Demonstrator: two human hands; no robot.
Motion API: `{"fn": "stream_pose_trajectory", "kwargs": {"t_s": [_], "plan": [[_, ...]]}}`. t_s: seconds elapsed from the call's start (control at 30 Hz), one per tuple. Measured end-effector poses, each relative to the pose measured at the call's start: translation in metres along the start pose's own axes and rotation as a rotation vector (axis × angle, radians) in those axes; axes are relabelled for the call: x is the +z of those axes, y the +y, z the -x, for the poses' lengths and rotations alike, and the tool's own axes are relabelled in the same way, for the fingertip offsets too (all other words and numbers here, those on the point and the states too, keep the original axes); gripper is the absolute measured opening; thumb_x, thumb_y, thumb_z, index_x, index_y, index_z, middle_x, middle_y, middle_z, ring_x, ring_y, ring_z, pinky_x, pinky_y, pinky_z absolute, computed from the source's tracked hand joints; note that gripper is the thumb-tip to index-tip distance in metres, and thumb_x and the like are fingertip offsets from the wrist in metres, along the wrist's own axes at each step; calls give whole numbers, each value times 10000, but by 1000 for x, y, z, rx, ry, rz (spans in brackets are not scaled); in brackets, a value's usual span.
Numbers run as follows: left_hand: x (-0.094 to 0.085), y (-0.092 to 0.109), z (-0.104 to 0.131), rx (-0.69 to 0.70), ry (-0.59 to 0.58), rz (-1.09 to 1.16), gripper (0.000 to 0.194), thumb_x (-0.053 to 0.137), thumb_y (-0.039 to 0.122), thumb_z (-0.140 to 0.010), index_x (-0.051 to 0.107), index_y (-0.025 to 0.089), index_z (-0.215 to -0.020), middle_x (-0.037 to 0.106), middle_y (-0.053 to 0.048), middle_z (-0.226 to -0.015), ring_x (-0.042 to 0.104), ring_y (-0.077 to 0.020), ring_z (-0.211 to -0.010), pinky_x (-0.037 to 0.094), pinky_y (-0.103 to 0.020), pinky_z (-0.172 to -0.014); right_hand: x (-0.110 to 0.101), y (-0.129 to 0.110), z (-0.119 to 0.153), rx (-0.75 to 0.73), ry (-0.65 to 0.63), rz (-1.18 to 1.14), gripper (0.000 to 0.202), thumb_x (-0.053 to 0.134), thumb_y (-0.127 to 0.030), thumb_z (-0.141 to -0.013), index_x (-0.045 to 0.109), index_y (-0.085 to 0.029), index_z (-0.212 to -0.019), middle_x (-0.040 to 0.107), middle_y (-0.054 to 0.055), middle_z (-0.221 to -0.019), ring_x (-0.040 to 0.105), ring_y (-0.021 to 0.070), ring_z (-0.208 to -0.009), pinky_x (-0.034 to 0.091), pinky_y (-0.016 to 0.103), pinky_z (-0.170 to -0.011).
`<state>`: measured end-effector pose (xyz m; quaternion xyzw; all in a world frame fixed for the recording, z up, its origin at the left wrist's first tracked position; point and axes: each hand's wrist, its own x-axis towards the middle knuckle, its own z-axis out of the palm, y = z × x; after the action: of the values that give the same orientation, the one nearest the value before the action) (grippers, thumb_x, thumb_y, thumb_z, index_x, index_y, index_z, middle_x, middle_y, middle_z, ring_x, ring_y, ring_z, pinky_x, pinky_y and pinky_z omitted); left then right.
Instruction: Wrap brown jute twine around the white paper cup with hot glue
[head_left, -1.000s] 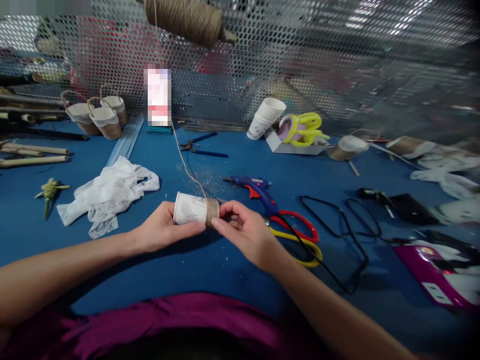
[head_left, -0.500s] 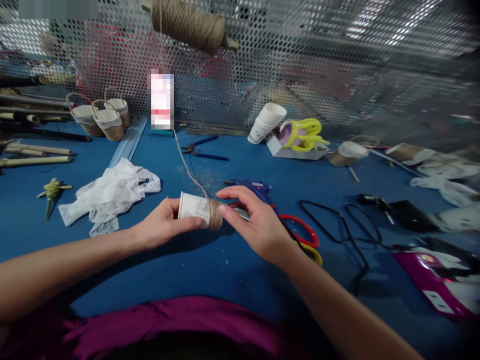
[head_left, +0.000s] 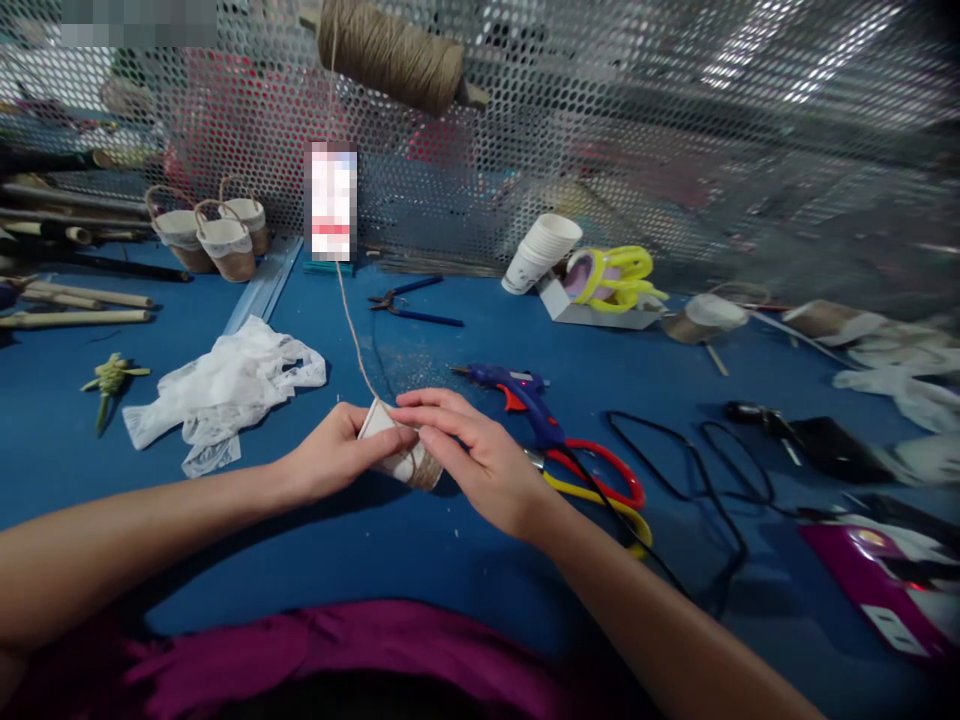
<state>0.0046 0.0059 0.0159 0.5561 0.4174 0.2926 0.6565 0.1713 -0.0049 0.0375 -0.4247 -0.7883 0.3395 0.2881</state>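
Note:
My left hand (head_left: 334,455) is closed around a small white paper cup (head_left: 400,466), thumb along its side and rim toward the left. Brown twine is wound around the cup's base end. My right hand (head_left: 487,465) has its thumb and fingers on the cup from the other side, partly covering it. A strand of twine (head_left: 351,325) runs from the cup up to the big spool (head_left: 390,55) on the mesh. Right of my hands lie a blue glue gun (head_left: 529,405) and scissors (head_left: 626,470) with red and yellow handles.
White lace (head_left: 225,395) lies left, near three twine-handled cups (head_left: 225,245). Behind are pliers (head_left: 412,302), a phone (head_left: 331,205), stacked paper cups (head_left: 541,255) and a white box (head_left: 600,310). Black cable (head_left: 682,440) loops toward a purple power strip (head_left: 870,575). Metal mesh closes the back.
The cup has turned and tilted, its base end now lower. My right hand has moved left over the cup, uncovering more of the glue gun. The view has shifted slightly.

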Motion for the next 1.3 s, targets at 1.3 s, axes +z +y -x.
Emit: {"fn": "stream_pose_trajectory", "kwargs": {"t_s": [1.3], "plan": [[-15, -8, -11, 1, 156, -183, 337, 505, 412, -748, 623, 102, -689, 590, -9, -599, 459, -100, -526, 348, -205, -505, -41, 0, 40, 498, 79, -27, 183, 537, -355, -739, 592, -188, -791, 554, -17, -526, 522, 114, -455, 447, 243, -449]]}}
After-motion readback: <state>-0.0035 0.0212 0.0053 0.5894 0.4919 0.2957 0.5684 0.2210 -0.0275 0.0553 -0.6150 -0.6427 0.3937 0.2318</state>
